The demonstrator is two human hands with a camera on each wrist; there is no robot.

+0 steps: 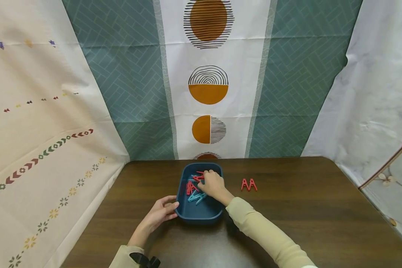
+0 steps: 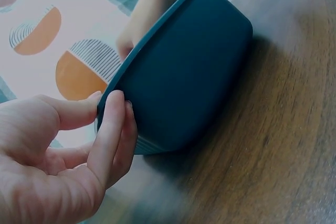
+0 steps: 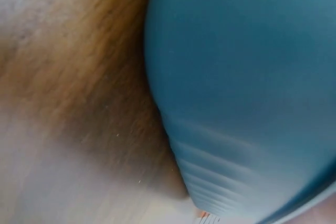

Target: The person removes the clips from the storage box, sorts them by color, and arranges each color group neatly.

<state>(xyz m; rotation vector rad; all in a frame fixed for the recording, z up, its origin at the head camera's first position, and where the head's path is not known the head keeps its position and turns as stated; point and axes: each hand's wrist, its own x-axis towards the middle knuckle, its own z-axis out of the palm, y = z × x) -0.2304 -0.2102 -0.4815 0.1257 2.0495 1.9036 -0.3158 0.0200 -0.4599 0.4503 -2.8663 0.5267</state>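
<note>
At lower center, a left hand [image 1: 160, 211] pinches a dark-blue rectangular plastic tub [image 1: 197, 213] of red and light-blue plastic clips [image 1: 189, 188]; a right hand [image 1: 214, 184] reaches in, closure and hold unclear. Overlap risks snagging.

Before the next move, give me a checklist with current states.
1. Left hand on the bin: ok, thumb and fingers pinch its rim.
2. Bin opening facing up: ok.
3. Right hand at the clips inside: ok.
4. Right hand gripping a clip: cannot tell, fingertips unclear.
5. Red clips all together: not ok, two red clips lie on the table, others in the bin.
</note>
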